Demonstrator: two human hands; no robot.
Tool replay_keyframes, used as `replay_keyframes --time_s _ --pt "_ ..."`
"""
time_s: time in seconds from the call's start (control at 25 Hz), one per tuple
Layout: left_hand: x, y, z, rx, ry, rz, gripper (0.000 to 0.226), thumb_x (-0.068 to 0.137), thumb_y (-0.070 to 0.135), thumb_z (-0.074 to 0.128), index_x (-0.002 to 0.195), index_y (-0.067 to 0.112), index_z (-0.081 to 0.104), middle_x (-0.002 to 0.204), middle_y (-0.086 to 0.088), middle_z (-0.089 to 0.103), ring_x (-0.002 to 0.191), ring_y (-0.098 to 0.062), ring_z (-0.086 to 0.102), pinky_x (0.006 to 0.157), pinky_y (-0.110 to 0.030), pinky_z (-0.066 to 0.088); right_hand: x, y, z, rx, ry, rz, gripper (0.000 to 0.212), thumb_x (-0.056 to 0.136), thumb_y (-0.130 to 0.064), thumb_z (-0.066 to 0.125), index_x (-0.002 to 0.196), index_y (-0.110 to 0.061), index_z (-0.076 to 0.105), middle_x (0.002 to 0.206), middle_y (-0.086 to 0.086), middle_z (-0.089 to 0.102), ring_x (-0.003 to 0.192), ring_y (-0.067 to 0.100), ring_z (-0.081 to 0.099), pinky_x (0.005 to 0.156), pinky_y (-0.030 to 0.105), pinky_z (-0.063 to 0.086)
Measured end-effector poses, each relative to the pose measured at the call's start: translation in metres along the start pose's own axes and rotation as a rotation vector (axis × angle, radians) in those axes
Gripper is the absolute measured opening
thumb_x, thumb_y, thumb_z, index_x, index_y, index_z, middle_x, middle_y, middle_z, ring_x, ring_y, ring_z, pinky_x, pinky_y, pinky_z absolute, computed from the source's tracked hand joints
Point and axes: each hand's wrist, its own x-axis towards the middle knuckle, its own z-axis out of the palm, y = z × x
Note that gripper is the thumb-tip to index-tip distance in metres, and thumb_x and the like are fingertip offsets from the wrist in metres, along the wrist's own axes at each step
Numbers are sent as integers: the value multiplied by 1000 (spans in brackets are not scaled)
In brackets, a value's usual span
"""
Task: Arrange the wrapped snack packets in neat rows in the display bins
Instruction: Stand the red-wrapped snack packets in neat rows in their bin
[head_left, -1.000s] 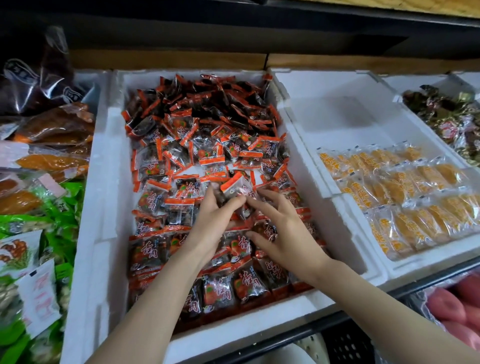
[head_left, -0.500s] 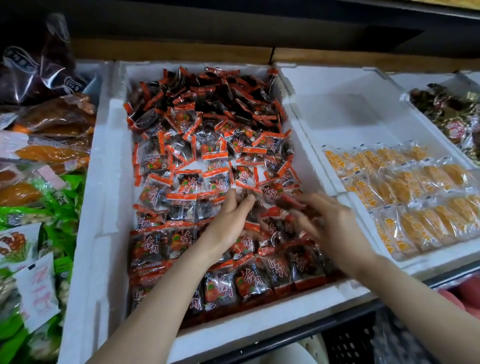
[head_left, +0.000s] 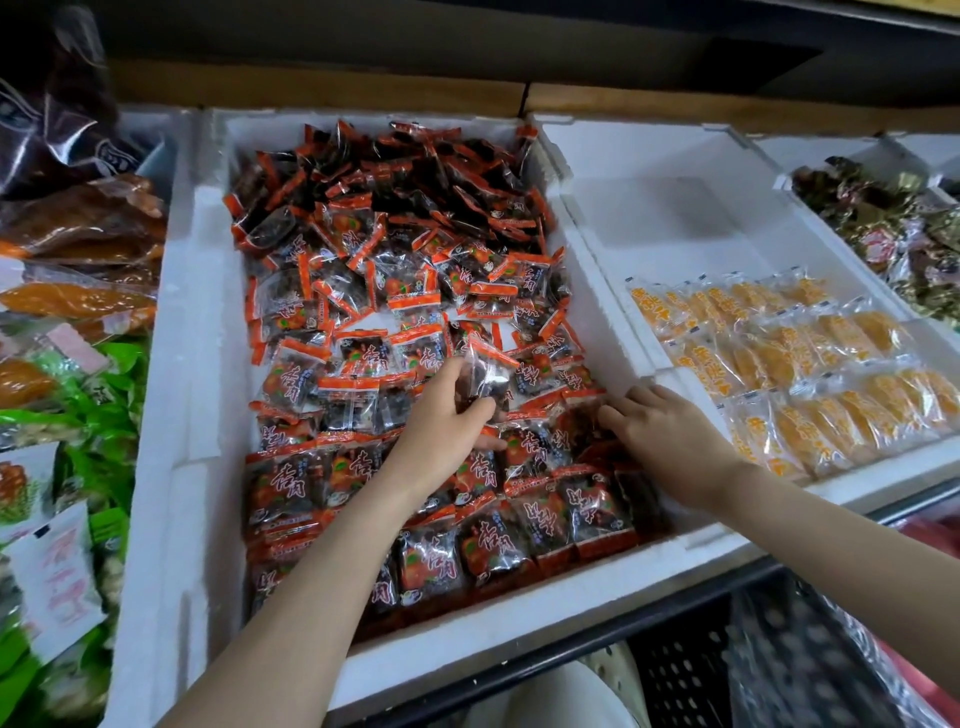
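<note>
Middle bin: filled wall to wall with red packets; heaped high at the far end, lower and flat in the near rows; open from above.
Left grip: over the mid rows, pinching one lifted packet.
Right grip: on the packets beside the right wall, blocking that corner.
Dividing wall: raised between the middle bin and the right bin.
Right bin: far half bare floor, free to enter; near half covered with yellow packets.
Shelf edge: dark overhang above the far ends.
</note>
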Motion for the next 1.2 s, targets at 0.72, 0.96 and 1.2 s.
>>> replay_keyframes --time_s 0.72,0.96,1.2 --pt "-2 -14 12 280 -17 327 40 88 38 65 124 29 49 126 15 46 116 0 47 98 -28 44 15 -42 -53 1781 159 584 44 93 -4 52 133 -11 36 100 4 64 79 5 66 69 23 55" --pt "-5 -3 15 5 -54 119 25 85 17 70 99 32 54 103 18 53 61 -13 70 67 -14 53 13 -45 -46 1807 233 537 33 90 -6 58 118 -17 44 98 15 65 87 22 67 81 36 56" --pt "-3 -3 12 275 6 176 31 84 17 71 104 35 56 118 5 64 104 -41 59 91 -50 47 8 -32 -49 978 331 204 56 78 -18 75 127 -23 48 109 -17 46 90 -4 48 85 21 46"
